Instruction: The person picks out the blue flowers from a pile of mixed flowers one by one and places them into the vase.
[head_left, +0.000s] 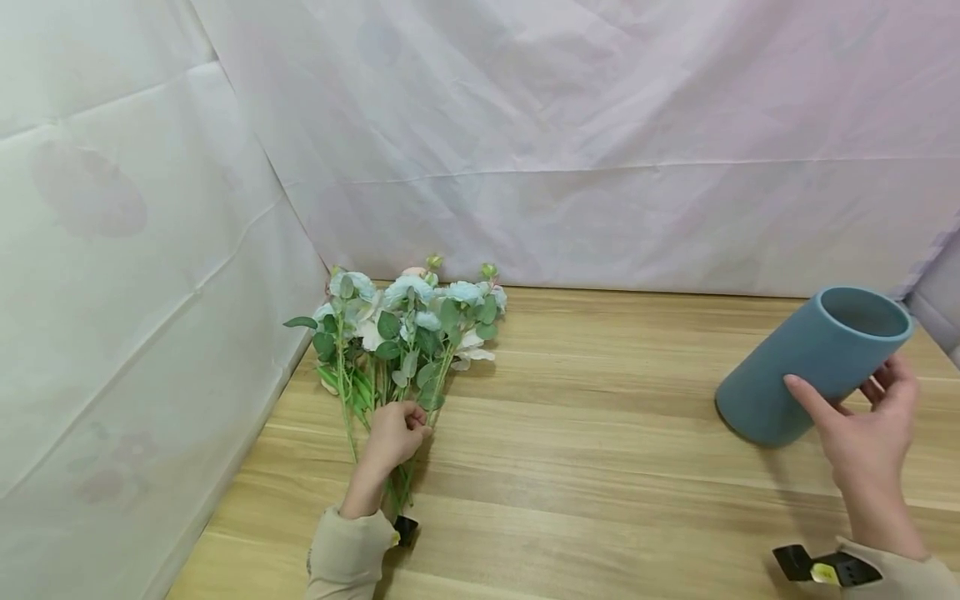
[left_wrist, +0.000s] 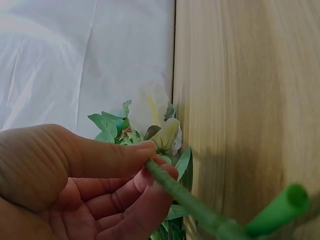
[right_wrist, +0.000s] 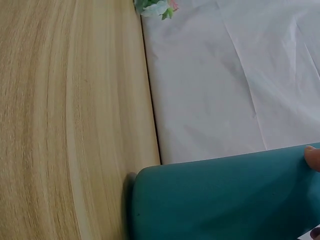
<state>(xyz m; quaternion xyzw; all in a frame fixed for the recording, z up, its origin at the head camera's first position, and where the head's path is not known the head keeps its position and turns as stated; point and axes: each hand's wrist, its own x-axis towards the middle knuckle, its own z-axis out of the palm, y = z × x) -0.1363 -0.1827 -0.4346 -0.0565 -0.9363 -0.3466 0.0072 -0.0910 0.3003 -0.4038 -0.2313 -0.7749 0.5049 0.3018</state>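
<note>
My left hand (head_left: 393, 433) pinches a green flower stem (left_wrist: 187, 202) between thumb and fingertips. It is over the lower stems of a bunch of artificial flowers (head_left: 408, 292), pale blue and white with green leaves, lying on the table at the left. A white bloom (left_wrist: 150, 105) shows beyond the fingers in the left wrist view. On the right side, my right hand (head_left: 870, 425) grips a blue-green cylindrical vase (head_left: 795, 367), thumb on the near side. The vase's open mouth faces up. Whether its base sits flat on the table cannot be told.
The wood-grain table (head_left: 570, 483) spreads between the flowers and the vase. A white cloth wall (head_left: 600, 225) stands along the back edge, and another cloth wall (head_left: 135, 333) runs along the left, close to the flowers.
</note>
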